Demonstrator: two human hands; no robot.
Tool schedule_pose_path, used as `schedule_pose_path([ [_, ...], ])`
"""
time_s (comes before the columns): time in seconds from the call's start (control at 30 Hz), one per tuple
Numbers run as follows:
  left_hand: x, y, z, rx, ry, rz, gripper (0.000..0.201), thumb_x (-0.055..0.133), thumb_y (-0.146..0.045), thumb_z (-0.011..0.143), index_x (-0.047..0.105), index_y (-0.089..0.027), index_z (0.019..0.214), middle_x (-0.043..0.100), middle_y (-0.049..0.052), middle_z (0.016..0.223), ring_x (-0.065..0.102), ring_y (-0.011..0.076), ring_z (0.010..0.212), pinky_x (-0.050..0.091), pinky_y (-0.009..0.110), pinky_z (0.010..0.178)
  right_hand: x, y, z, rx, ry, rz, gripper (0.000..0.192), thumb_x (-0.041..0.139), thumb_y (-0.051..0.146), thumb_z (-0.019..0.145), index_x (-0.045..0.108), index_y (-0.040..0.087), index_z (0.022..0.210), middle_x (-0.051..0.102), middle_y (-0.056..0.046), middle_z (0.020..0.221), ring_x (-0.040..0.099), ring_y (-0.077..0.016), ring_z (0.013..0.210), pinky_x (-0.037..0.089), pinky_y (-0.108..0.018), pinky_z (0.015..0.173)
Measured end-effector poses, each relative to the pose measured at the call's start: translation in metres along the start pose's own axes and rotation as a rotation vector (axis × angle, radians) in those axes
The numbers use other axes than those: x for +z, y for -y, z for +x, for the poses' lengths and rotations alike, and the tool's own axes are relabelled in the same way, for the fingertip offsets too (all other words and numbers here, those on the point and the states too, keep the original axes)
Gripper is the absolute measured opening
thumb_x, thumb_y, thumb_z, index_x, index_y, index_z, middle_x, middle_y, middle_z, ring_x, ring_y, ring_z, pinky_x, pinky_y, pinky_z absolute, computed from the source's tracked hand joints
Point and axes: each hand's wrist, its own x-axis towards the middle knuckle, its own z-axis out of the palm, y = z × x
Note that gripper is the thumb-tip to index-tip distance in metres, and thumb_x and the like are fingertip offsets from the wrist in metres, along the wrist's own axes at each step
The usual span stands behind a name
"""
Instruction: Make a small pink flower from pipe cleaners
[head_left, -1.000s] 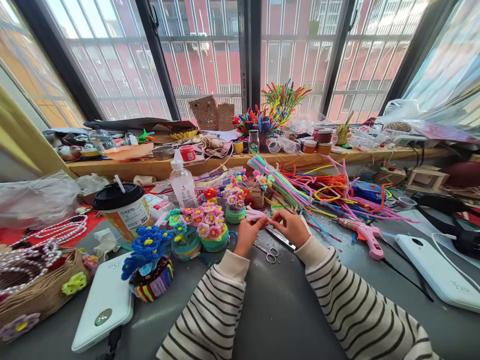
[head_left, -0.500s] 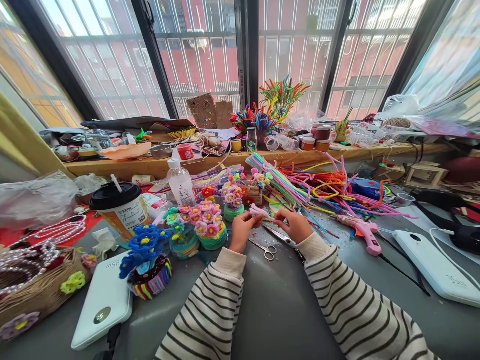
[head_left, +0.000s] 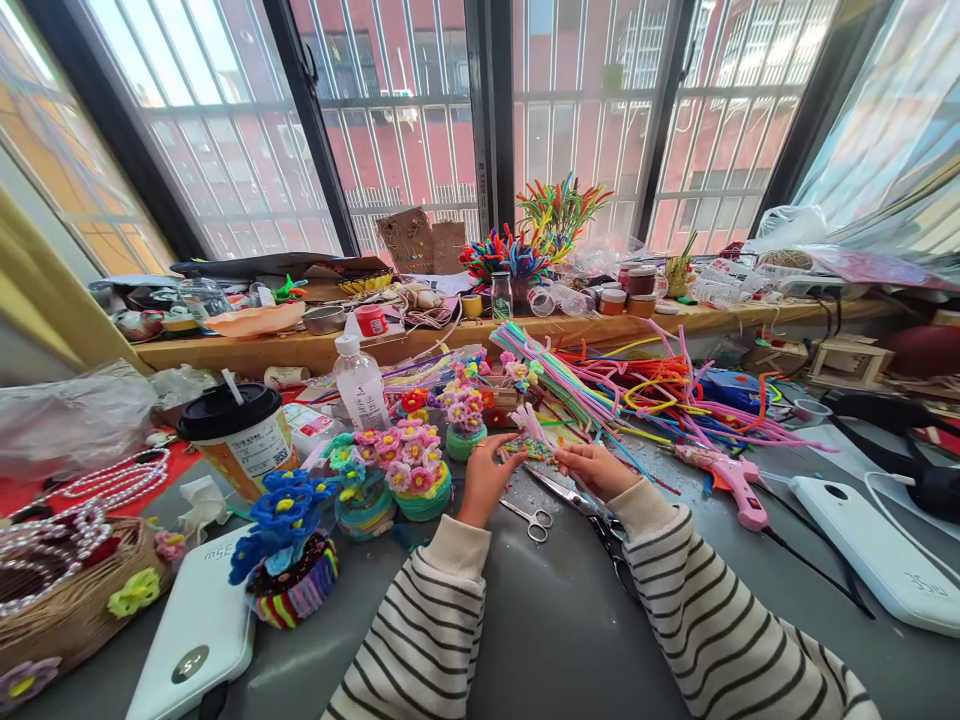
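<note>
My left hand (head_left: 484, 478) and my right hand (head_left: 592, 466) meet above the grey table, both pinching a small pink pipe-cleaner piece (head_left: 529, 430) between the fingertips. Its pink loops stick up between the two hands. Small scissors (head_left: 529, 517) lie on the table just under my hands, and larger scissors (head_left: 577, 497) lie beneath my right wrist. Both arms wear striped sleeves.
Pipe-cleaner flower pots (head_left: 409, 462) and a blue one (head_left: 289, 548) stand to the left. A lidded cup (head_left: 238, 436), a clear bottle (head_left: 361, 381), a pile of loose pipe cleaners (head_left: 637, 380), a pink glue gun (head_left: 726, 476) and two white power banks (head_left: 877, 551) surround my hands.
My hands have turned the pink piece so its loops now point upward, and they have shifted slightly away from me. The view has tilted a little.
</note>
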Motion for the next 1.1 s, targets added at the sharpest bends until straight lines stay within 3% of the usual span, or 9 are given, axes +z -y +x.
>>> schedule_pose_path([
  [0.1,0.003,-0.006,-0.001,-0.089,0.107,-0.179,0.03,0.057,-0.035,0.058,0.058,-0.013,0.079,0.062,0.006,0.075,0.056,0.0163,0.07,0.043,0.026,0.062,0.007,0.0,-0.001,0.04,0.005,0.014,0.035,0.052,0.049,0.057,0.049,0.015,0.062,0.049,0.005,0.047,0.024,-0.0016,0.031,0.017,-0.019,0.034],
  [0.27,0.006,-0.008,-0.004,-0.233,0.166,-0.341,0.025,0.055,-0.037,0.058,0.057,-0.012,0.061,0.06,0.003,0.055,0.056,0.0138,0.052,0.041,0.021,0.046,0.02,-0.002,-0.002,-0.072,0.026,-0.042,0.031,0.054,0.045,0.057,0.046,0.015,0.061,0.051,0.005,0.049,0.044,-0.0062,0.044,0.033,-0.02,0.048],
  [0.37,0.006,-0.005,-0.004,-0.282,0.158,-0.334,0.024,0.056,-0.038,0.057,0.056,-0.013,0.058,0.059,0.002,0.05,0.055,0.0133,0.046,0.038,0.02,0.039,0.021,-0.004,-0.001,-0.082,0.011,-0.065,0.032,0.053,0.046,0.057,0.046,0.016,0.06,0.051,0.004,0.048,0.046,-0.0078,0.047,0.034,-0.022,0.051],
  [0.5,0.003,-0.001,-0.003,-0.235,0.078,-0.251,0.024,0.054,-0.038,0.058,0.056,-0.014,0.056,0.057,0.0,0.046,0.053,0.0126,0.042,0.038,0.02,0.037,0.012,-0.004,0.001,-0.052,-0.041,-0.065,0.034,0.054,0.048,0.055,0.046,0.015,0.057,0.047,0.005,0.046,0.039,-0.0048,0.04,0.029,-0.019,0.042],
  [0.6,0.0,0.001,-0.001,-0.207,0.001,-0.252,0.019,0.052,-0.032,0.061,0.057,-0.014,0.061,0.06,0.001,0.053,0.055,0.013,0.047,0.043,0.023,0.045,0.003,-0.003,0.002,0.052,-0.042,0.064,0.038,0.054,0.052,0.051,0.042,0.016,0.055,0.038,0.009,0.04,0.023,-0.0011,0.029,0.015,-0.018,0.032],
  [0.7,-0.001,0.001,-0.001,-0.117,-0.009,-0.181,0.019,0.054,-0.022,0.059,0.058,-0.015,0.076,0.062,0.004,0.071,0.057,0.0137,0.061,0.044,0.024,0.055,-0.001,-0.002,0.001,0.143,0.061,0.213,0.039,0.055,0.052,0.05,0.038,0.017,0.053,0.027,0.012,0.035,0.013,-0.0001,0.026,0.006,-0.019,0.03],
  [0.77,-0.001,0.0,-0.002,-0.064,-0.026,-0.128,0.025,0.055,-0.022,0.058,0.057,-0.017,0.083,0.062,0.004,0.075,0.057,0.0135,0.063,0.044,0.023,0.056,0.0,0.0,-0.001,0.159,0.129,0.271,0.038,0.056,0.05,0.052,0.038,0.016,0.052,0.025,0.012,0.034,0.012,0.0002,0.027,0.005,-0.019,0.031],
  [0.93,-0.001,-0.007,-0.005,-0.081,-0.063,-0.192,0.024,0.05,-0.037,0.063,0.056,-0.014,0.069,0.054,0.0,0.056,0.053,0.0114,0.051,0.041,0.02,0.045,0.006,0.006,-0.006,0.172,0.165,0.329,0.034,0.059,0.044,0.053,0.041,0.015,0.055,0.034,0.011,0.038,0.015,0.0009,0.028,0.005,-0.019,0.032],
  [1.1,0.001,-0.013,-0.003,-0.026,-0.056,-0.449,0.056,0.058,-0.03,0.058,0.035,-0.022,0.108,0.049,0.002,0.087,0.055,0.01,0.065,0.045,0.021,0.055,0.015,0.011,-0.01,0.194,0.193,0.342,0.031,0.06,0.04,0.053,0.042,0.015,0.055,0.039,0.009,0.039,0.02,0.0009,0.028,0.009,-0.019,0.032],
])
